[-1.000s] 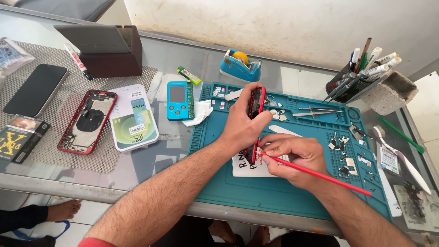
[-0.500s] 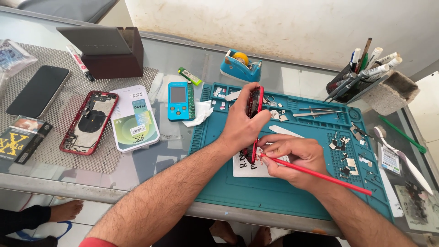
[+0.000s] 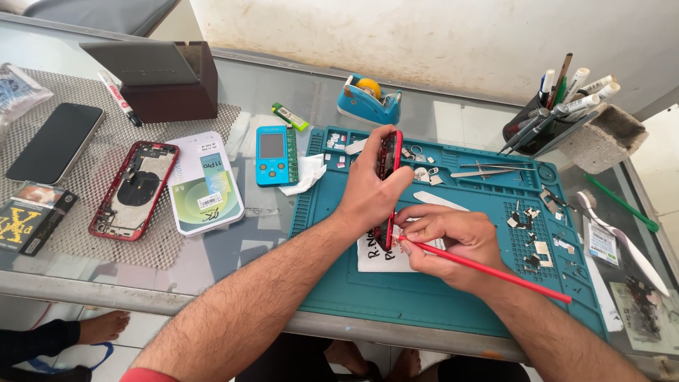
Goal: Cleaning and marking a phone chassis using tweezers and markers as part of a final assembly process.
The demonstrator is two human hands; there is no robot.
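Left to right: opened red phone shell (image 3: 131, 189) on mesh, blue tester (image 3: 273, 155) nr it. Left hand (image 3: 368, 191) fingers wrapped tight round red phone frame (image 3: 389, 185), held on edge over teal mat (image 3: 453, 297). Right hand (image 3: 453, 244) pinches red pry stick (image 3: 488, 271), tip at frame's lower edge.

The work mat (image 3: 424, 304) looks like matt teal rubber over a glossy glass table (image 3: 233, 265). The red phone frame (image 3: 388, 185) has a shiny metal edge, and the red tool (image 3: 488, 271) looks like smooth plastic. White paper (image 3: 378, 256) lies matt beneath; the mesh pad (image 3: 85, 212) looks rough
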